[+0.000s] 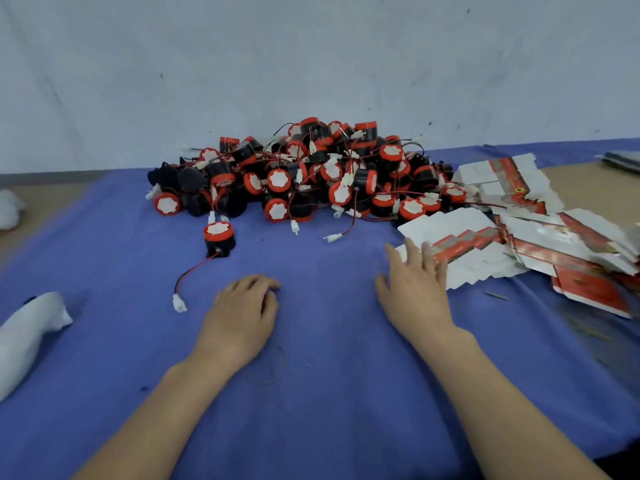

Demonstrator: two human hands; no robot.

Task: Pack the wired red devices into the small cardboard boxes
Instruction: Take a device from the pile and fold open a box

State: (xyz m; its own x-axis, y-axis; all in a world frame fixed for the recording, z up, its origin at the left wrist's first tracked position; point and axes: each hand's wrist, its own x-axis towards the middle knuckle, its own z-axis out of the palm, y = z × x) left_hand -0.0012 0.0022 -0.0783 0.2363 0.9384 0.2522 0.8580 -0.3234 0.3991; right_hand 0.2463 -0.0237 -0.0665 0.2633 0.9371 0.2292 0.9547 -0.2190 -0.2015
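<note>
A left hand (242, 317) rests loosely curled and empty on the blue cloth (311, 410). The right hand (414, 285), fingers straight, touches flattened red-and-white cardboard boxes (464, 233). One red-capped black wired device (219, 238) stands apart from the heaped pile of devices (311, 174) beyond.

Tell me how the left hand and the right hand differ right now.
The left hand has loosely curled fingers; the right hand has straight, spread fingers. The left hand rests on bare blue cloth; the right hand's fingertips reach the flat cardboard boxes. The left hand lies nearer the lone red device than the right hand. Both are bare and hold nothing.
</note>
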